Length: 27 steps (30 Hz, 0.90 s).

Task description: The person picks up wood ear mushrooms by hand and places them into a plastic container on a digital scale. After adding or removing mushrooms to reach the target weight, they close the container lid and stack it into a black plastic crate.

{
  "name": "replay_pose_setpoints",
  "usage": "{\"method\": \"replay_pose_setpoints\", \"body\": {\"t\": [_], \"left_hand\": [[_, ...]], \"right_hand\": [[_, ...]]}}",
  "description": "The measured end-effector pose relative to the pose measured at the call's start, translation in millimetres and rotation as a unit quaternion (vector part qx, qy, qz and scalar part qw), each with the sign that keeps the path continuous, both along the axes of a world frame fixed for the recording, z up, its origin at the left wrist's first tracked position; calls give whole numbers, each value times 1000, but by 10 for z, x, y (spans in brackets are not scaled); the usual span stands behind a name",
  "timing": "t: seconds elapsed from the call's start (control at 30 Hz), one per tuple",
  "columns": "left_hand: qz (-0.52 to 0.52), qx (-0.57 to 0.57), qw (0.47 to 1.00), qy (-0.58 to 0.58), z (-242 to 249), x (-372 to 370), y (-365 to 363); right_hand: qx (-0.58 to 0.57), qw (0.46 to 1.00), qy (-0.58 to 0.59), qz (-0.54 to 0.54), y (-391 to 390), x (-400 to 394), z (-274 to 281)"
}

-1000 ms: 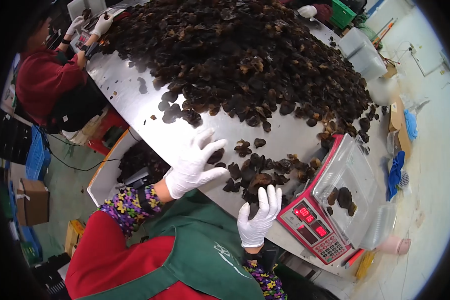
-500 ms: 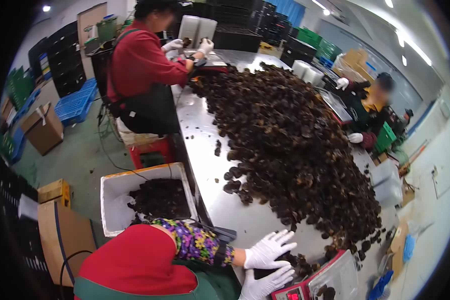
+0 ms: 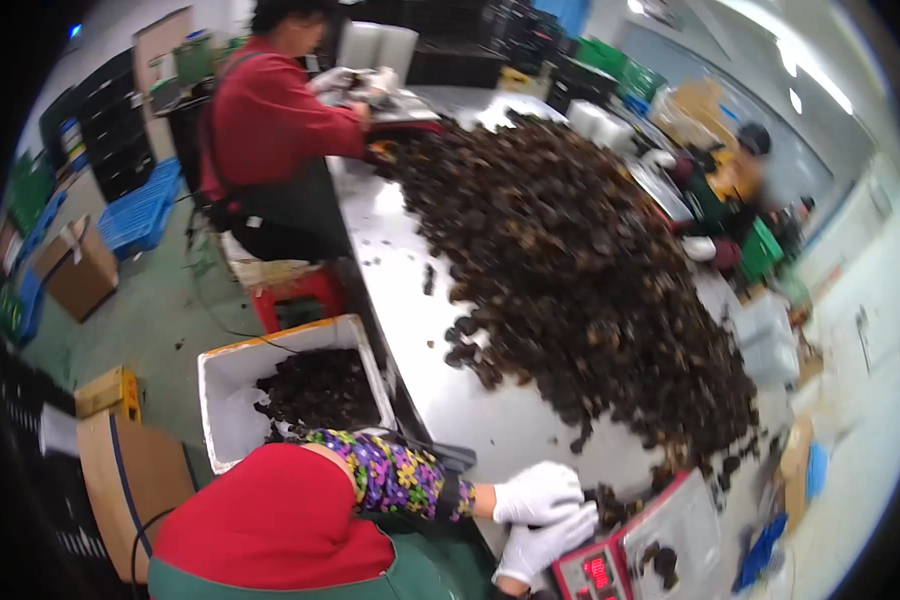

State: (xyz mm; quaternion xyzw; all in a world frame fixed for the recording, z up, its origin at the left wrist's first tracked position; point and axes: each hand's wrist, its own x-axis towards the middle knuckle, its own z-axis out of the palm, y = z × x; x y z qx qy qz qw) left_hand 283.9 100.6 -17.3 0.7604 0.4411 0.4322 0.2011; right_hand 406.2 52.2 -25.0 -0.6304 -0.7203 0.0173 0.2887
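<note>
My white-gloved left hand, below a floral sleeve, has its fingers drawn together and curled at the table's near edge. Against it from below presses my gloved right hand, its fingers closed together and slightly blurred. Whatever lies under or between the palms is hidden. Beside the fingertips is a small cluster of dark, curled pieces like dried black fungus. A red scale with a lit display stands just right of my right hand; a few dark pieces rest on its clear-covered pan.
A large heap of the same dark pieces covers much of the metal table. A white foam box holding more stands left. One person in red works across the left edge; another sits on the right.
My hands have come together, their spread fingers closing. More of the scale's display shows. The person in red has moved their hands, and the whole view has shifted slightly.
</note>
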Motion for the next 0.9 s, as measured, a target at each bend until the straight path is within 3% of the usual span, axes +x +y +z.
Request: {"method": "replay_pose_setpoints", "body": {"t": [0.03,0.07,0.1,0.13,0.17,0.2,0.33,0.4,0.47,0.6,0.73,0.87,0.9], "left_hand": [[15,25,1000,-6,2,-6,-13],[20,45,999,-18,4,-9,-14],[28,52,998,-22,18,4,-5],[37,57,997,-27,13,35,14],[49,56,997,-12,4,87,48],[69,62,996,6,10,122,81],[31,-39,999,-17,147,133,39],[57,-125,986,-96,198,146,-37],[48,-245,951,-183,199,103,1],[11,-347,848,-401,345,43,48],[-17,-275,887,-370,859,73,51],[-59,-226,904,-357,1724,511,66],[-89,-243,880,-399,1779,688,121]], "right_hand": [[17,999,22,18,8,-30,110],[-24,979,202,7,64,-113,102],[-138,767,621,89,224,-96,-122],[-10,951,302,70,150,-162,109],[-6,978,198,61,122,-130,190],[15,1000,-19,10,73,-71,91],[3,997,73,13,64,-63,-39],[23,992,118,40,37,-97,34],[22,987,151,48,13,-134,100],[2,974,213,76,101,-162,203],[85,975,168,118,101,-75,736],[167,972,104,132,192,428,1451],[161,975,85,125,214,612,1563]]}}
